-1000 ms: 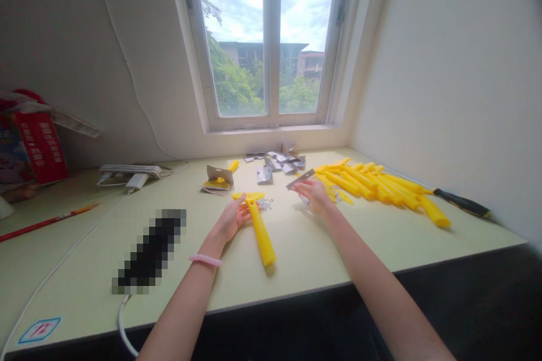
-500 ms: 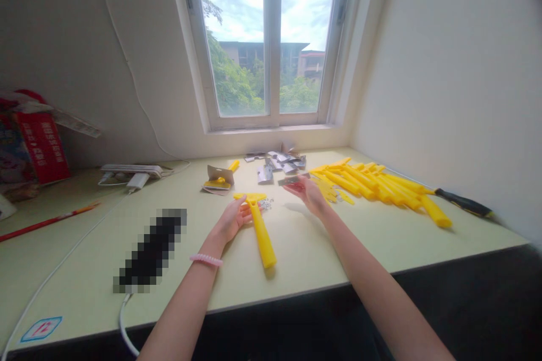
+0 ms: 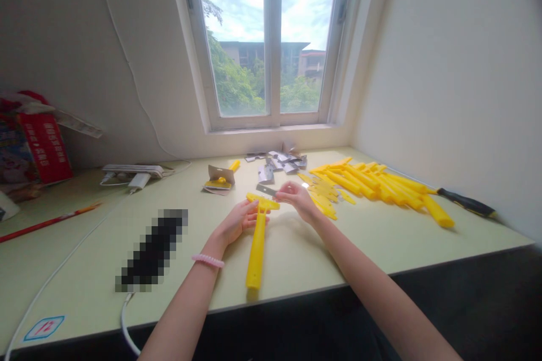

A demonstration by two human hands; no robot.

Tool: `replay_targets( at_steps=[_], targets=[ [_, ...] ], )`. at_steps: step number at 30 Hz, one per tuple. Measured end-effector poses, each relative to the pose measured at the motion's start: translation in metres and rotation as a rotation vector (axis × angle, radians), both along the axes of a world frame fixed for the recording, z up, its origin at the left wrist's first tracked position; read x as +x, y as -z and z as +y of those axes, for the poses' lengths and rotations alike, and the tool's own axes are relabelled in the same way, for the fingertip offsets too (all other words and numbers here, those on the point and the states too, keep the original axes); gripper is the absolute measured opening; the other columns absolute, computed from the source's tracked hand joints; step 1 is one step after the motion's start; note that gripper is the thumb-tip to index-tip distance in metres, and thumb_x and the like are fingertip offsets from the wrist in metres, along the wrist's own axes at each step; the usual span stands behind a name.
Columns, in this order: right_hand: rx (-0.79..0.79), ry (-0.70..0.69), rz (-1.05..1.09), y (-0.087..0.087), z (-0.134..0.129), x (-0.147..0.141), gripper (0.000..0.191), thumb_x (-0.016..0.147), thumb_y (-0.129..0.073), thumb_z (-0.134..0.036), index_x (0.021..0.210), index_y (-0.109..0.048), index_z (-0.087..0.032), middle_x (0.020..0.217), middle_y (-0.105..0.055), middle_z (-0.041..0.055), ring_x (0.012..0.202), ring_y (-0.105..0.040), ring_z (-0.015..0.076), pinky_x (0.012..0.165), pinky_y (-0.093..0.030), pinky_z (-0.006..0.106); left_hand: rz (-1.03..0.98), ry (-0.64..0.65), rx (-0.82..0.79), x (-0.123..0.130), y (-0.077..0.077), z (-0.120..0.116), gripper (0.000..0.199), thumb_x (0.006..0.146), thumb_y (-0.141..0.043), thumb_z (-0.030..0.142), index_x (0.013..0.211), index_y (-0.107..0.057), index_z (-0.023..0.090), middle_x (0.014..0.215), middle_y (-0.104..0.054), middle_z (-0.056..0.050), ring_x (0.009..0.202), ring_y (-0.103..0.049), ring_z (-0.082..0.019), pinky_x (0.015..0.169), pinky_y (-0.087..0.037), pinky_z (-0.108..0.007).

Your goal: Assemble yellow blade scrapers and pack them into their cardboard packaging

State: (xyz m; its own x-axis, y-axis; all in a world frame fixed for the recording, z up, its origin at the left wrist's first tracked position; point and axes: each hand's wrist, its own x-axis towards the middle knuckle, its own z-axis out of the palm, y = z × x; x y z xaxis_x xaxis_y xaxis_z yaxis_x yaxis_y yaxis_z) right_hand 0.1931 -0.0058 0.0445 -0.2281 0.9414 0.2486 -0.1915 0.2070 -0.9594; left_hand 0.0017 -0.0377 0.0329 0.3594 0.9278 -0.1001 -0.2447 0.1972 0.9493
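Observation:
My left hand (image 3: 239,220) is closed around the head end of a yellow plastic scraper handle (image 3: 256,248), whose long grip points toward the table's front edge. In my right hand (image 3: 297,200) a thin grey metal blade (image 3: 266,190) is pinched, held just beyond the handle's wide head. Past my right hand lie several flat yellow plastic pieces (image 3: 324,205). Behind them is a row of yellow handles (image 3: 372,183). Small metal bits that lay by my left hand are now mostly hidden behind the scraper head.
Silver metal plates (image 3: 288,161) are heaped below the window. A scraper with a cardboard sleeve (image 3: 218,179) lies left of them. A screwdriver (image 3: 466,203) is at the right; a pixelated dark object (image 3: 152,251), a power strip (image 3: 133,170) and a red stick (image 3: 51,221) are at the left.
My right hand has brought the blade leftward and nearer, close to the scraper head. The head has shifted right, and the grip's end has swung left and toward me.

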Motion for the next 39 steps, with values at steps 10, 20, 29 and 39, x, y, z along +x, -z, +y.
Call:
replay_targets(
  at_steps=[10, 20, 29, 39],
  targets=[
    [0.157, 0.133, -0.288, 0.005, -0.002, -0.010, 0.022, 0.061, -0.067, -0.036, 0.068, -0.058, -0.017, 0.068, -0.063, 0.0011, 0.064, -0.060, 0.0153, 0.059, -0.045, 0.027, 0.051, 0.011, 0.049, 0.003, -0.010, -0.008, 0.037, 0.073, -0.063, 0.029, 0.106, -0.056, 0.015, 0.102, -0.063, -0.016, 0.075, -0.065, -0.019, 0.069, -0.052, -0.031],
    [0.089, -0.055, -0.364, -0.001, -0.008, -0.010, 0.027, 0.063, -0.065, -0.038, 0.076, -0.066, -0.015, 0.065, -0.063, 0.0012, 0.061, -0.056, 0.0133, 0.059, -0.042, 0.025, 0.096, 0.008, 0.125, 0.002, -0.006, -0.006, 0.035, 0.073, -0.062, 0.031, 0.103, -0.060, 0.013, 0.095, -0.065, -0.013, 0.062, -0.063, -0.014, 0.066, -0.051, -0.028],
    [0.053, -0.086, -0.340, -0.005, -0.009, -0.009, 0.025, 0.060, -0.067, -0.038, 0.069, -0.065, -0.014, 0.064, -0.061, 0.0005, 0.061, -0.053, 0.0120, 0.059, -0.040, 0.024, 0.100, -0.071, 0.063, 0.005, -0.003, -0.002, 0.029, 0.072, -0.061, 0.030, 0.095, -0.061, 0.012, 0.069, -0.064, -0.007, 0.053, -0.061, -0.014, 0.051, -0.047, -0.024],
    [0.021, -0.143, -0.312, -0.002, -0.013, -0.016, 0.026, 0.060, -0.068, -0.038, 0.068, -0.064, -0.013, 0.061, -0.059, -0.0003, 0.057, -0.050, 0.0097, 0.055, -0.038, 0.022, 0.185, -0.255, 0.070, 0.014, 0.003, 0.003, 0.018, 0.072, -0.057, 0.031, 0.073, -0.054, 0.014, 0.044, -0.051, 0.003, 0.033, -0.049, -0.012, 0.038, -0.044, -0.025]
  ],
)
